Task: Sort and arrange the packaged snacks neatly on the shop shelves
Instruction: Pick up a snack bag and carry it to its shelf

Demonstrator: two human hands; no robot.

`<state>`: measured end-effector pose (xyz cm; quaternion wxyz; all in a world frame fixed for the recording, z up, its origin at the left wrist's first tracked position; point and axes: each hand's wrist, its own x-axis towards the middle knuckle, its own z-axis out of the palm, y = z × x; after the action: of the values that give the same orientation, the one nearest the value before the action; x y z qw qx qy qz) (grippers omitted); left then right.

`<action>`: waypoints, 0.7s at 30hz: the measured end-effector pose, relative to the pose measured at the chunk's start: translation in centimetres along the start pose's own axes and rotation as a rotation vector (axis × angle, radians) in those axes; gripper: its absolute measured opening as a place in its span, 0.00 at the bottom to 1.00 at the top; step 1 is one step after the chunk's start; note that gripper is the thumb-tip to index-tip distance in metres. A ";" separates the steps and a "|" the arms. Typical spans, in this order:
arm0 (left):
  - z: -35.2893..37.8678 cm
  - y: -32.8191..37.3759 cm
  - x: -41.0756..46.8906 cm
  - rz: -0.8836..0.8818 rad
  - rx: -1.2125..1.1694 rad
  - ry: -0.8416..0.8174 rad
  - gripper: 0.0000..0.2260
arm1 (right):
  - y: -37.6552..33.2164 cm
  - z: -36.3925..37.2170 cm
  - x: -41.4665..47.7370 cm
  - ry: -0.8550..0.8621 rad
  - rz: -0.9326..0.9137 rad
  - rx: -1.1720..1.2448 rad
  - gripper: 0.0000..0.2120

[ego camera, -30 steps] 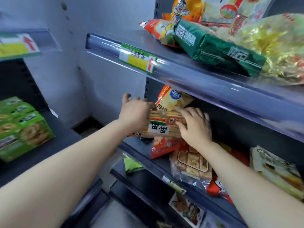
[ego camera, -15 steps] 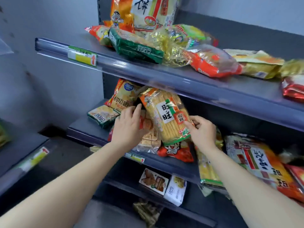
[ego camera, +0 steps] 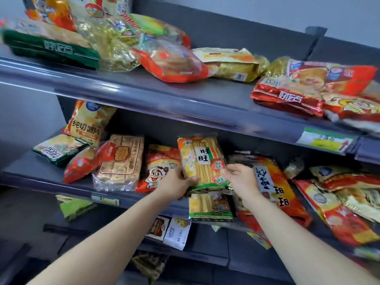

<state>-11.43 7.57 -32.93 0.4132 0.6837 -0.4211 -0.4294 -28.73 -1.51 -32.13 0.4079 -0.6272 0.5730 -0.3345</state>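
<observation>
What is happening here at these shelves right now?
A person is arranging snacks. The left hand grips the lower left of a yellow plastic packet of rice crackers, held upright over the grey metal middle shelf. The right hand is at its right edge; its grip is unclear. Other packets lie jumbled around.

The upper shelf point(ego camera: 216, 87) looks like painted metal, dark grey and matt. The rail point(ego camera: 144, 101) along its front edge is clear plastic, smooth and glossy, and the price label point(ego camera: 327, 139) tucked in it seems plain paper. The yellow rice-cracker pack point(ego camera: 202, 163) is slick printed plastic film that catches the light. The cracker pack point(ego camera: 121, 161) to its left is clear, crinkly wrap. Above, the gold bag point(ego camera: 111, 44) is wrinkled and shiny, and the red bag point(ego camera: 287, 95) looks like metallic foil.
</observation>
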 end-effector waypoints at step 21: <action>5.0 -0.8 11.3 -0.100 0.689 0.170 0.19 | 4.9 0.2 11.4 -0.177 -0.028 -0.336 0.11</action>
<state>-12.79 -3.77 -37.81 0.1707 0.8360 -0.4711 -0.2236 -29.36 -12.88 -37.10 0.3417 -0.7212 0.5740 -0.1834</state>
